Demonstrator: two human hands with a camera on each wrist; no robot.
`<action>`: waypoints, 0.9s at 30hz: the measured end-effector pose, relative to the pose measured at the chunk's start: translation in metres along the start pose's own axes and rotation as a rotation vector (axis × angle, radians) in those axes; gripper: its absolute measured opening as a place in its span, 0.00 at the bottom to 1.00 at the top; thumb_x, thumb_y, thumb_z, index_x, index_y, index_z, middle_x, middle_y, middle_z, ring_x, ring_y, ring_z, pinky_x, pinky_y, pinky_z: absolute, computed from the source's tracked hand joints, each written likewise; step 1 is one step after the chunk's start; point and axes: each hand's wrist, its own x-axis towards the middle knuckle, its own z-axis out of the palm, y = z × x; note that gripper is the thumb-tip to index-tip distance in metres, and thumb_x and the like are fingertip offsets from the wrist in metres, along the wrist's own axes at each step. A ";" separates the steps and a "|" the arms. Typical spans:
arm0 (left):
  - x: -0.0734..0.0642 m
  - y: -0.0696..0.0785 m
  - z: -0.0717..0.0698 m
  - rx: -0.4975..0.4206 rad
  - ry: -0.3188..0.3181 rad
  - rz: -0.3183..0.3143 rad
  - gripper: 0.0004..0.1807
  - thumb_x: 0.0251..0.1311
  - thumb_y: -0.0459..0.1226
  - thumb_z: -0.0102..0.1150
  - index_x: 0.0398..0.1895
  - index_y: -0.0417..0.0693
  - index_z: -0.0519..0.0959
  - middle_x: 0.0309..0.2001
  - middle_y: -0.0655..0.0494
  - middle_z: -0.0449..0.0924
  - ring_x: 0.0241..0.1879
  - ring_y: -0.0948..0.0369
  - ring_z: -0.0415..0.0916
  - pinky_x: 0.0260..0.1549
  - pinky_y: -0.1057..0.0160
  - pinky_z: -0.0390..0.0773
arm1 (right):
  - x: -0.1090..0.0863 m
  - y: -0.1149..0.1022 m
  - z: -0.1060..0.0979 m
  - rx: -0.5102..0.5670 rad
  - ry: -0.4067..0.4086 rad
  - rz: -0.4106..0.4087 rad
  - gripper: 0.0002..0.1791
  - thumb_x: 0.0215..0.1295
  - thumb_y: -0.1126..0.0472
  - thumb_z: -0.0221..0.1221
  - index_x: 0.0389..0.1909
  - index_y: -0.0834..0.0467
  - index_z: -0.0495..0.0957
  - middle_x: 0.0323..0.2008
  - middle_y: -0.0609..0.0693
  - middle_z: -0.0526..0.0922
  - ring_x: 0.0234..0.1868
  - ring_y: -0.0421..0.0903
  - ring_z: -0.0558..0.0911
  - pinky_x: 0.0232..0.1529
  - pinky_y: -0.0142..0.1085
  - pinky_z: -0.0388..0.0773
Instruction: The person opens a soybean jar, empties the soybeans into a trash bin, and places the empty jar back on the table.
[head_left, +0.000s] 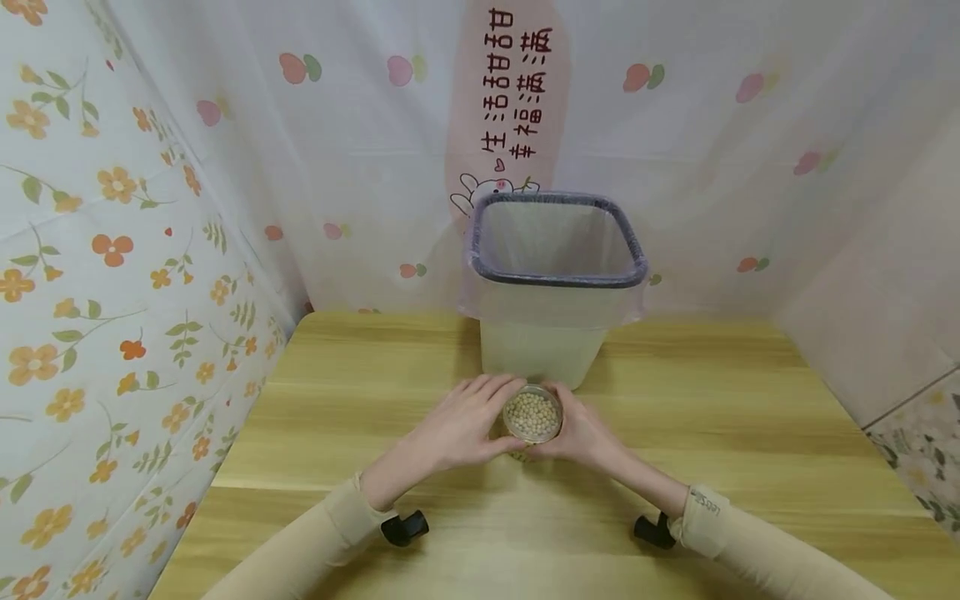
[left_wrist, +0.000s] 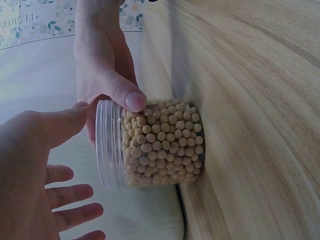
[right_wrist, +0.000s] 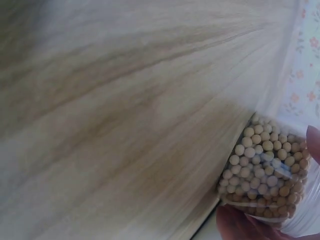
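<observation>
A clear plastic jar of soybeans [head_left: 532,415] stands upright on the wooden table, its round beige contents visible through the side in the left wrist view. My right hand [head_left: 587,433] grips its right side, the thumb lying near the ribbed rim [left_wrist: 111,150]. Around the left of the jar is my left hand [head_left: 467,421]; in the left wrist view its fingers [left_wrist: 75,195] are spread and fairly straight, beside the rim, not curled round it. Whether a clear lid sits on the jar, I cannot tell. The right wrist view catches only parts of the right fingers [right_wrist: 240,222].
Just behind the jar stands a pale, square bin [head_left: 547,333] with a dark rim and a translucent liner folded over it. A wooden tabletop [head_left: 360,400] spreads around both arms. Patterned curtains [head_left: 337,167] hang at the back and left.
</observation>
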 end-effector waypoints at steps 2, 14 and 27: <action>-0.005 0.002 0.003 -0.013 -0.017 0.001 0.47 0.65 0.65 0.59 0.78 0.49 0.61 0.73 0.53 0.70 0.71 0.52 0.70 0.68 0.47 0.74 | -0.005 0.000 0.006 0.023 -0.015 0.017 0.53 0.43 0.51 0.82 0.68 0.63 0.64 0.60 0.65 0.79 0.58 0.61 0.83 0.53 0.53 0.84; 0.008 0.006 -0.009 -0.058 0.034 0.027 0.48 0.63 0.64 0.61 0.79 0.49 0.60 0.75 0.52 0.67 0.73 0.53 0.69 0.70 0.48 0.72 | -0.005 -0.017 -0.013 0.113 0.014 -0.048 0.53 0.44 0.53 0.81 0.70 0.60 0.64 0.61 0.63 0.78 0.59 0.61 0.82 0.55 0.53 0.84; 0.004 0.022 -0.034 -0.141 0.032 0.015 0.52 0.55 0.65 0.68 0.79 0.52 0.61 0.71 0.57 0.71 0.68 0.59 0.70 0.68 0.53 0.74 | -0.023 -0.033 -0.020 0.168 0.005 -0.087 0.50 0.45 0.49 0.81 0.70 0.55 0.70 0.62 0.53 0.79 0.62 0.57 0.80 0.60 0.48 0.81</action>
